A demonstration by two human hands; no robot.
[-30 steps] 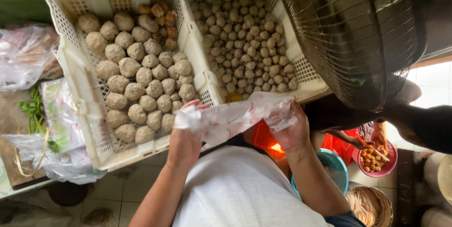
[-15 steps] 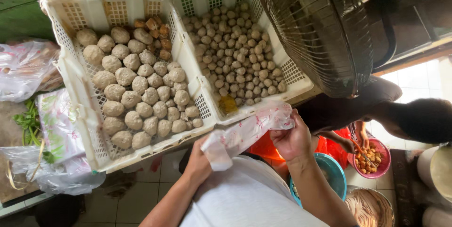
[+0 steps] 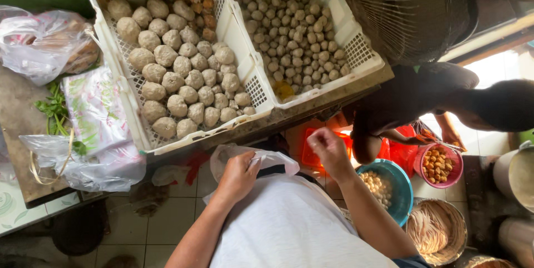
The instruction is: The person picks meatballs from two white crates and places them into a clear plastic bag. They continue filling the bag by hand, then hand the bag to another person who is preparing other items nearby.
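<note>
Left hand [image 3: 239, 174] fist closed on clear plastic bag [image 3: 261, 159] — bag below front edge of white crate [image 3: 245, 40] of large meatballs [image 3: 183, 73]. Right hand [image 3: 328, 148] apart from bag, fingertips pinched together — holding nothing discernible.

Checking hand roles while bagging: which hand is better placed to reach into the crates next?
Probably the right hand: it looks free and raised, while the left hand grips the plastic bag.

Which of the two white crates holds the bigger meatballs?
The left crate, beside the plastic bags; its meatballs are larger and fewer than the small ones in the right crate.
</note>
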